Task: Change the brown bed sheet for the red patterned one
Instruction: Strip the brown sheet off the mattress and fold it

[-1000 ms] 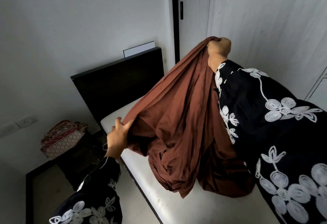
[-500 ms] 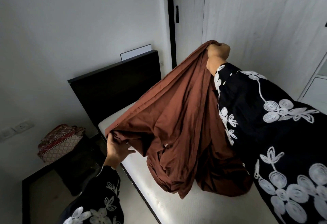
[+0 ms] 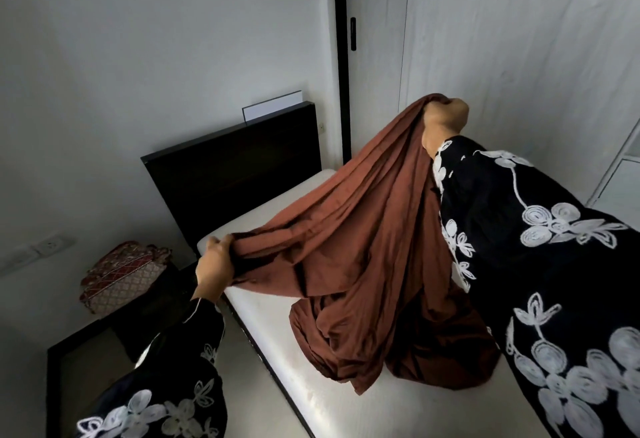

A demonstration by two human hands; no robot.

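The brown bed sheet (image 3: 363,250) hangs bunched between my two hands above a bare white mattress (image 3: 311,399). My right hand (image 3: 445,121) is raised high at the right, fist closed on the sheet's top edge. My left hand (image 3: 216,264) is low at the mattress's near left edge, gripping another part of the sheet's edge. The sheet's lower folds pile on the mattress. The red patterned sheet (image 3: 121,271) lies folded on a dark stand left of the bed.
A dark headboard (image 3: 235,160) stands against the white wall. A dark door frame (image 3: 341,57) and a white closet door (image 3: 519,39) are behind the bed. A wall socket (image 3: 52,245) is at the left. Pale floor runs beside the bed.
My left hand let its first hold slip, dropped lower and regripped the sheet's edge further left, stretching the cloth out. My right hand has stayed raised, holding the sheet.
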